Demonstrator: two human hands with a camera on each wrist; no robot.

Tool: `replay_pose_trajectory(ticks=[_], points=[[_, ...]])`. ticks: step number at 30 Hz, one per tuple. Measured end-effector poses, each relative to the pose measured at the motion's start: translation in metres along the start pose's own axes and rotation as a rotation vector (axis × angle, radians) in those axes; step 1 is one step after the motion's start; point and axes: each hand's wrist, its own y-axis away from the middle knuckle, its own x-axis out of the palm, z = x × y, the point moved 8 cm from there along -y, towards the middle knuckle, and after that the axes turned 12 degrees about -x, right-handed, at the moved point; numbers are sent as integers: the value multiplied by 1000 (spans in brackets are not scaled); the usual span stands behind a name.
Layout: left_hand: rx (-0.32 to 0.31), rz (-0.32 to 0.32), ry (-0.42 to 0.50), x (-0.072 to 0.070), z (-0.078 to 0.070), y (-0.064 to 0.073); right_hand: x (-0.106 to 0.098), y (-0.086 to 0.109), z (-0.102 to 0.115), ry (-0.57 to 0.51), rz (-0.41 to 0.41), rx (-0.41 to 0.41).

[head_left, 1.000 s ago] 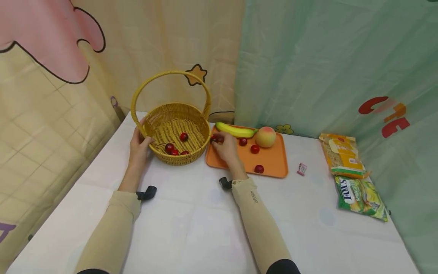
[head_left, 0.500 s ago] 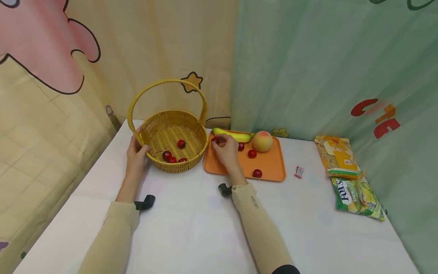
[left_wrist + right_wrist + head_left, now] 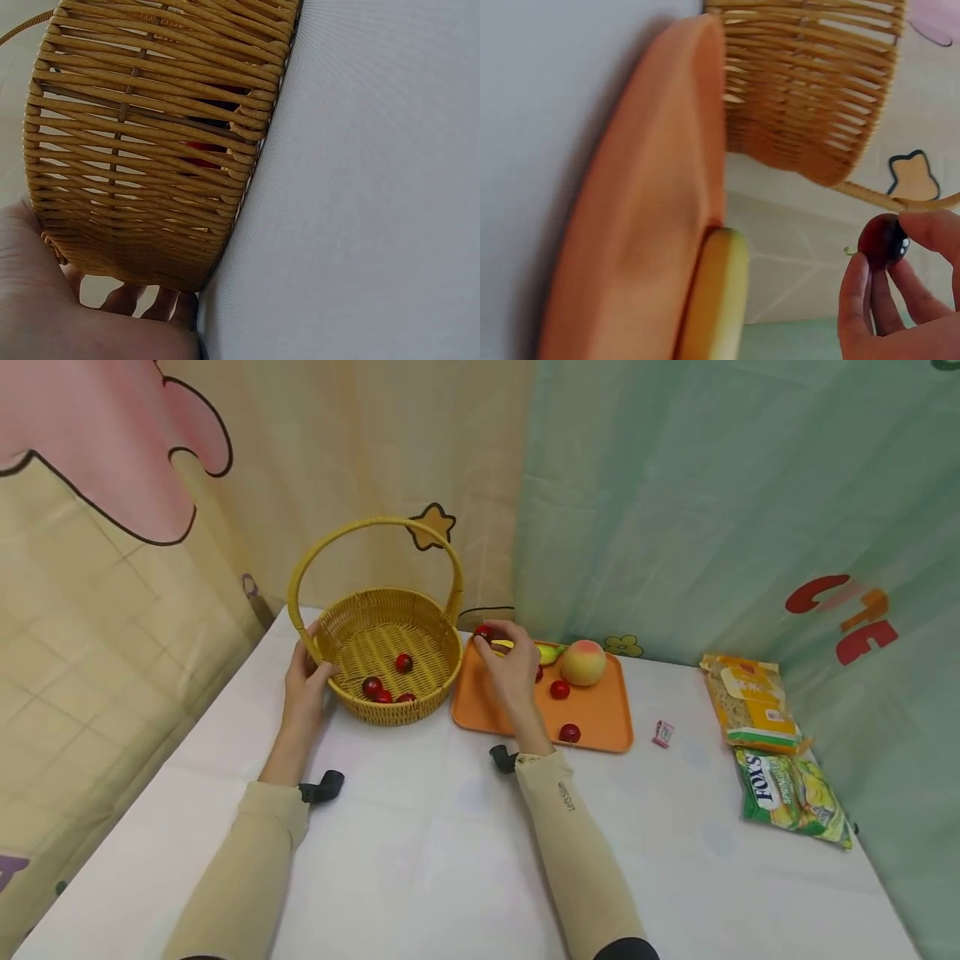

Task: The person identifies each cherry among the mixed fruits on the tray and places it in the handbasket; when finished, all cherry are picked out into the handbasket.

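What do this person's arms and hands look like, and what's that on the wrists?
Both the left hand and right hand are ungloved. Beige sleeves cover the forearms; the right one bears small dark lettering. Each wrist wears a small black camera.

Cartoon-printed curtains (image 3: 675,510) bordering a white table (image 3: 420,860) show a curtained-off nook, room type unclear.
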Motion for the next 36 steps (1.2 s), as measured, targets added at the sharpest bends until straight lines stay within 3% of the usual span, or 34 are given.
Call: replay_pose_trajectory(ticks=[7,11,16,23,32,36], points=[[5,-7,-4,-1,-3,-1,3,-9,40,-149,16,-147],[7,-5,13,-2,-2,-2,19,-5,52,-194,115,-158],[5,6,11,0,-2,-2,37,4,65,-194,254,-190],[1,3,-10,0,-1,-5,43,9,69,-138,369,-192],[43,-6,-9,-6,17,-24,30,2,59,-106,335,-164],[45,-14,-10,-8,19,-25,24,-1,54,-89,320,-157]])
